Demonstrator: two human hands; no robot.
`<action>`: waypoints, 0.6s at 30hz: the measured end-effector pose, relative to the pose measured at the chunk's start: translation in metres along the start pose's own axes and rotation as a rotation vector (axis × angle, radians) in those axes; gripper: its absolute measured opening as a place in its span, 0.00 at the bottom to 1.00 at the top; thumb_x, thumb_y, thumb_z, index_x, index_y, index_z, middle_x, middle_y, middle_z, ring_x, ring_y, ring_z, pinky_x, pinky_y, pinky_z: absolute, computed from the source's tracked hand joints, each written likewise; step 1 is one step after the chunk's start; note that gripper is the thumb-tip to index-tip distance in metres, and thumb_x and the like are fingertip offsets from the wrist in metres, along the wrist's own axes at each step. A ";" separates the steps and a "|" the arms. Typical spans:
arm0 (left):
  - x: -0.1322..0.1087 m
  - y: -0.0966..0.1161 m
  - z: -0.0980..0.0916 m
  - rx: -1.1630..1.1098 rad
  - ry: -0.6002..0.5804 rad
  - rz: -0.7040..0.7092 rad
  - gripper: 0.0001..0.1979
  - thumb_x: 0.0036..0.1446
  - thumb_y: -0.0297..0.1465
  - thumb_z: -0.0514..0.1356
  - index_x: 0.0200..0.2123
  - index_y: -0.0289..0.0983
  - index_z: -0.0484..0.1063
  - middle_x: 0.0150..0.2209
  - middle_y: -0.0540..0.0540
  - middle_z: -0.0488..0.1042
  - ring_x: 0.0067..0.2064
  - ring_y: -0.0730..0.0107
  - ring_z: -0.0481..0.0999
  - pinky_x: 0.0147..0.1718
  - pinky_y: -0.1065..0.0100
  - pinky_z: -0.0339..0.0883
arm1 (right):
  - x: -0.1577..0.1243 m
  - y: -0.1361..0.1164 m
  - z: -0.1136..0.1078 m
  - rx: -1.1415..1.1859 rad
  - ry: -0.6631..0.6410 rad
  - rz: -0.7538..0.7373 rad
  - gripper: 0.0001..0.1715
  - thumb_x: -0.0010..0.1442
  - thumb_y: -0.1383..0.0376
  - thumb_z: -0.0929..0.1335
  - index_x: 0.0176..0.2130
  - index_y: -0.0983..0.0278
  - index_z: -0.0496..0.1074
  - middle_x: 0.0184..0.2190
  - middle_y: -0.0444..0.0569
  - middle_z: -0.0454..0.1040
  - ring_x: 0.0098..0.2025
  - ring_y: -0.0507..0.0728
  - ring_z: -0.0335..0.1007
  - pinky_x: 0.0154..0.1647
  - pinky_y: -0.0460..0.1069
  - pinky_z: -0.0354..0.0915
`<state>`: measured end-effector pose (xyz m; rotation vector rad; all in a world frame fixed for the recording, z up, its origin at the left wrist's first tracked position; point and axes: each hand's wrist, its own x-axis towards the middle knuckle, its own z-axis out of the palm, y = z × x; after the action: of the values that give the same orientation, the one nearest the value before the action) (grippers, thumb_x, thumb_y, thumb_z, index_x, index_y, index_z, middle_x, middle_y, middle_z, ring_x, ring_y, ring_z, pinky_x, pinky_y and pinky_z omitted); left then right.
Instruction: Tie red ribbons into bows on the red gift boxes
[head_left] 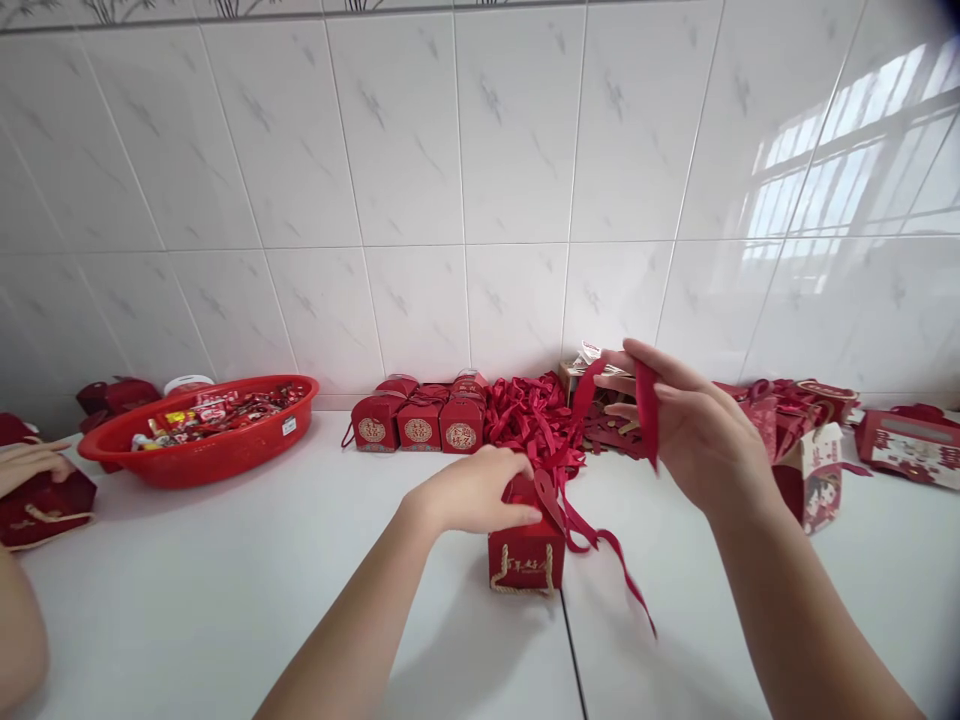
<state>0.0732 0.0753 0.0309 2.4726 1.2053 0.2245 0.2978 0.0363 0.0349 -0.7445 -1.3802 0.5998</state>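
Note:
My left hand point(480, 490) rests closed on top of a small red gift box point(526, 556) with a cream rope handle, standing on the white table point(300, 600). Raised to the right, my right hand point(686, 420) pinches a red ribbon point(646, 412) between thumb and fingers. More ribbon trails from the box top down over the table point(611, 560). Behind the box lies a heap of red ribbons point(532, 410).
Three finished red boxes point(418, 420) stand by the tiled wall. A red tray point(202, 432) of sweets sits at the left. Another person's hand point(30, 462) rests on a red box point(45, 505) at far left. Flat box blanks and boxes point(825, 450) lie at right.

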 end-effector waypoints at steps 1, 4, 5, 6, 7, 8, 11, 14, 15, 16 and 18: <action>-0.004 0.005 -0.002 -0.096 0.076 0.005 0.20 0.53 0.45 0.59 0.47 0.43 0.69 0.49 0.45 0.71 0.48 0.55 0.72 0.42 0.60 0.67 | -0.001 -0.002 0.000 0.122 -0.083 0.001 0.27 0.59 0.65 0.60 0.57 0.55 0.66 0.58 0.46 0.68 0.57 0.62 0.66 0.51 0.58 0.69; -0.017 0.023 -0.006 -0.434 0.176 0.127 0.22 0.54 0.46 0.61 0.50 0.44 0.67 0.51 0.46 0.71 0.52 0.60 0.70 0.47 0.62 0.65 | -0.008 -0.006 0.006 0.272 -0.268 0.008 0.33 0.56 0.71 0.60 0.58 0.52 0.65 0.62 0.41 0.62 0.65 0.61 0.55 0.60 0.59 0.61; -0.020 0.028 -0.007 -0.526 0.148 0.179 0.23 0.54 0.45 0.62 0.50 0.43 0.67 0.50 0.46 0.71 0.52 0.61 0.70 0.48 0.63 0.65 | -0.011 -0.007 0.009 0.274 -0.314 0.029 0.33 0.56 0.72 0.60 0.59 0.51 0.64 0.63 0.40 0.61 0.66 0.60 0.51 0.63 0.59 0.57; -0.024 0.033 -0.007 -0.601 0.122 0.219 0.22 0.55 0.45 0.62 0.49 0.42 0.67 0.49 0.46 0.72 0.51 0.62 0.70 0.48 0.64 0.65 | -0.014 -0.008 0.013 0.270 -0.350 0.056 0.32 0.58 0.71 0.61 0.59 0.51 0.64 0.63 0.39 0.60 0.67 0.59 0.49 0.65 0.59 0.53; -0.026 0.038 -0.008 -0.660 0.120 0.240 0.19 0.57 0.44 0.60 0.48 0.41 0.68 0.46 0.46 0.72 0.49 0.64 0.71 0.47 0.65 0.65 | -0.017 -0.009 0.018 0.269 -0.375 0.080 0.30 0.60 0.69 0.61 0.59 0.50 0.64 0.64 0.38 0.59 0.68 0.59 0.47 0.67 0.58 0.50; -0.028 0.041 -0.008 -0.704 0.146 0.246 0.17 0.59 0.44 0.58 0.46 0.40 0.69 0.43 0.47 0.73 0.46 0.66 0.72 0.45 0.67 0.65 | -0.019 -0.010 0.022 0.276 -0.392 0.095 0.27 0.62 0.67 0.62 0.59 0.51 0.64 0.64 0.38 0.59 0.68 0.59 0.46 0.68 0.58 0.47; -0.030 0.046 -0.006 -0.746 0.287 0.216 0.14 0.63 0.42 0.52 0.36 0.38 0.70 0.33 0.51 0.71 0.36 0.73 0.70 0.35 0.71 0.64 | -0.023 -0.012 0.036 0.370 -0.407 0.135 0.22 0.65 0.61 0.63 0.58 0.54 0.67 0.63 0.42 0.61 0.67 0.59 0.49 0.67 0.57 0.49; -0.031 0.045 -0.004 -0.643 0.334 0.177 0.13 0.63 0.40 0.53 0.30 0.38 0.68 0.28 0.53 0.69 0.30 0.76 0.65 0.28 0.73 0.60 | -0.020 -0.014 0.043 0.530 -0.266 0.208 0.20 0.63 0.61 0.64 0.54 0.60 0.70 0.58 0.49 0.68 0.63 0.60 0.59 0.63 0.55 0.58; -0.033 0.045 -0.004 -0.584 0.324 0.162 0.13 0.62 0.39 0.54 0.29 0.38 0.67 0.28 0.53 0.69 0.29 0.76 0.65 0.28 0.73 0.59 | -0.018 -0.015 0.042 0.580 -0.175 0.240 0.19 0.61 0.62 0.65 0.52 0.63 0.72 0.55 0.51 0.71 0.61 0.60 0.62 0.61 0.54 0.61; -0.035 0.045 -0.005 -0.517 0.300 0.148 0.12 0.62 0.38 0.54 0.29 0.38 0.67 0.28 0.54 0.69 0.29 0.76 0.65 0.27 0.73 0.59 | -0.014 -0.015 0.040 0.623 -0.072 0.275 0.18 0.60 0.64 0.65 0.49 0.65 0.73 0.53 0.53 0.73 0.59 0.60 0.65 0.60 0.52 0.63; -0.041 0.046 -0.008 -0.373 0.201 0.135 0.12 0.62 0.36 0.53 0.28 0.39 0.66 0.27 0.53 0.70 0.29 0.75 0.66 0.27 0.72 0.58 | -0.007 -0.014 0.032 0.685 0.123 0.353 0.17 0.57 0.66 0.65 0.45 0.68 0.74 0.51 0.55 0.75 0.56 0.60 0.69 0.56 0.50 0.67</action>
<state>0.0788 0.0198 0.0575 2.2403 0.9649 0.6833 0.2647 0.0263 0.0422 -0.4497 -0.8407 1.2059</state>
